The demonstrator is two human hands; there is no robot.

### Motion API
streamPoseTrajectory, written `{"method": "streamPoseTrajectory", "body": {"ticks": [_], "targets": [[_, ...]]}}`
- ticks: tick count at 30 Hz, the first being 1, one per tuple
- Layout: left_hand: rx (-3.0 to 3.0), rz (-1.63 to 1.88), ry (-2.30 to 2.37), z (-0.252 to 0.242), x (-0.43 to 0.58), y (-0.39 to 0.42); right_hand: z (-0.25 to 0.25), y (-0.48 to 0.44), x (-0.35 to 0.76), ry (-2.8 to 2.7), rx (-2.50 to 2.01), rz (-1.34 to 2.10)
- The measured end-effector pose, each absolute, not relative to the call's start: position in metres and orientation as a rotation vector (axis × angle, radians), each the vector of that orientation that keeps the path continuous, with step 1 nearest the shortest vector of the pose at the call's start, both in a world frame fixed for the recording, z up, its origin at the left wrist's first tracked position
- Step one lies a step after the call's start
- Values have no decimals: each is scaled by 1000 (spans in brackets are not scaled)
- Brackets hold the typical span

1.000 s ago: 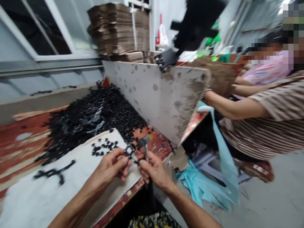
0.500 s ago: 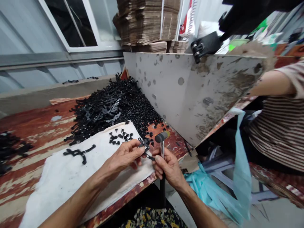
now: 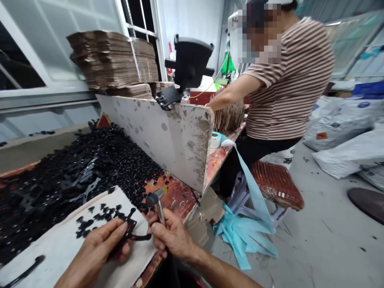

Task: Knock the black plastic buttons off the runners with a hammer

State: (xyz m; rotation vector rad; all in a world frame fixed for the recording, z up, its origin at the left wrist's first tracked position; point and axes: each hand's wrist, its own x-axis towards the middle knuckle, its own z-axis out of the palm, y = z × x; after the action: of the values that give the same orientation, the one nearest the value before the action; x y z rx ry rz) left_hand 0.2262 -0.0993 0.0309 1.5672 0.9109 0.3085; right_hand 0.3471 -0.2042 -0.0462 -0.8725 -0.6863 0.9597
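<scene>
My left hand (image 3: 103, 242) pinches a black branched plastic piece (image 3: 131, 225) between thumb and fingers. One curved arm of that piece reaches toward my right hand (image 3: 174, 234), whose fingers are wrapped round a small hammer (image 3: 160, 209). The hammer stands upright, with one dark grey face and one yellow face. Whether my right fingertips touch the piece's end, I cannot tell. Below the hands lies a white cloth (image 3: 57, 240) bearing several small black plugs (image 3: 102, 213). Another black piece (image 3: 28, 272) rests at the cloth's lower left.
A large heap of black parts (image 3: 75, 180) covers the table behind the cloth. A spotted white board (image 3: 168, 136) walls off the right side. Beyond it a co-worker in a striped shirt (image 3: 288, 88) sits. Light-blue strips (image 3: 240, 236) trail to the floor; cardboard stacks (image 3: 111, 60) stand behind.
My view has swung to the right, bringing the co-worker and the floor sacks into sight. Both hands keep their holds, and the black piece has tilted so that its arms show more clearly.
</scene>
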Motion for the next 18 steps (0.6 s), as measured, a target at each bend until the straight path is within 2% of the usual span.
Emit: {"method": "streamPoseTrajectory", "body": {"ticks": [6, 18], "targets": [[1460, 365, 1043, 34, 222, -97, -43, -205, 347, -661, -836, 957], [1504, 273, 936, 25, 210, -97, -44, -204, 346, -655, -832, 933]]}}
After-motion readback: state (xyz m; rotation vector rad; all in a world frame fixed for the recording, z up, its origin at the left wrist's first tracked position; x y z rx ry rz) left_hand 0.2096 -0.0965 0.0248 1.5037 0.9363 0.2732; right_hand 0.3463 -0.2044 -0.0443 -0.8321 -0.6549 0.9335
